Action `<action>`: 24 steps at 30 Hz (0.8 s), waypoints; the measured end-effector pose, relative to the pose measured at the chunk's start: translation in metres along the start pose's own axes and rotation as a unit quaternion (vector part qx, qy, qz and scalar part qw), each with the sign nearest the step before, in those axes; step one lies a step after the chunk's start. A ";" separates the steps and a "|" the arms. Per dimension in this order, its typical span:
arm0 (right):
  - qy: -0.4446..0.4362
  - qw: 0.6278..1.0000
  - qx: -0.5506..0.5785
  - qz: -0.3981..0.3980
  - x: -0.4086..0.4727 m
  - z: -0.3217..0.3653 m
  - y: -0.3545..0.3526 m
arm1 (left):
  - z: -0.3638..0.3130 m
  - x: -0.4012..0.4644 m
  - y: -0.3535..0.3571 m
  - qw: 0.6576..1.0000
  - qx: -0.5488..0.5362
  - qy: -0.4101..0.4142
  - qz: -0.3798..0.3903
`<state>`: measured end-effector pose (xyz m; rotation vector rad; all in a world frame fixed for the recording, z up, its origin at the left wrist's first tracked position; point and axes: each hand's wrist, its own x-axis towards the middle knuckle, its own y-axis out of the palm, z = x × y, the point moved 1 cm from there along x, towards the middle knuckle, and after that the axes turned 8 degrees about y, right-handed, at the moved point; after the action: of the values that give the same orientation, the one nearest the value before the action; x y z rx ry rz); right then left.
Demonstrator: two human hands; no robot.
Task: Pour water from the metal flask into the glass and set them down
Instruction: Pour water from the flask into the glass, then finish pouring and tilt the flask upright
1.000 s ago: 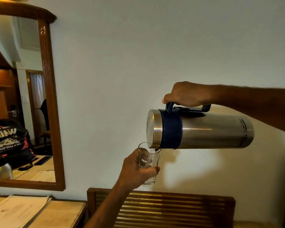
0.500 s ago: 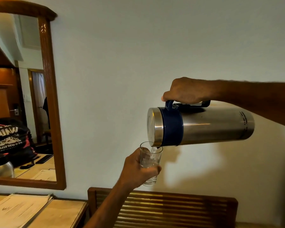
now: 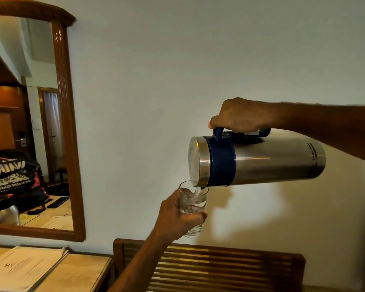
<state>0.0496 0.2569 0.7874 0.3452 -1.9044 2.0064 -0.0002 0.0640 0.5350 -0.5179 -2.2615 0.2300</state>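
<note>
The metal flask (image 3: 268,160) with a dark blue collar lies almost horizontal in the air, its lid end to the left. My right hand (image 3: 240,115) grips its blue handle from above. A thin stream of water runs from the spout into the clear glass (image 3: 193,204) just below. My left hand (image 3: 177,216) is wrapped around the lower half of the glass and holds it upright. Water stands partway up inside the glass. Both are held in the air in front of the white wall.
A slatted wooden rack (image 3: 209,266) stands directly below the glass. A wooden table (image 3: 78,275) with a stack of papers (image 3: 23,266) is at lower left. A wood-framed mirror (image 3: 72,127) hangs on the wall at left.
The flask has tipped a little further, its lid end lower, and water now flows into the glass. The water level in the glass has risen. Both hands keep their hold.
</note>
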 end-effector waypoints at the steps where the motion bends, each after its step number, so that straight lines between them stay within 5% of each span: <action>1: -0.003 1.000 0.010 -0.001 -0.002 0.003 -0.001 | -0.001 0.000 -0.002 1.000 -0.003 -0.004 -0.004; 10: 0.026 0.978 0.207 -0.024 -0.047 -0.013 0.010 | -0.011 0.003 -0.014 0.998 -0.060 -0.013 -0.027; 17: 0.184 0.817 0.543 -0.054 -0.096 -0.074 0.100 | -0.011 -0.002 -0.004 0.996 -0.082 -0.032 -0.009; 24: 0.279 0.680 0.677 -0.051 -0.150 -0.089 0.206 | 0.030 -0.025 0.037 0.990 -0.093 -0.100 0.023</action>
<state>0.1068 0.3256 0.5328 0.1053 0.2104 2.6032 0.0035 0.0863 0.4864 -0.6716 -2.4817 0.0989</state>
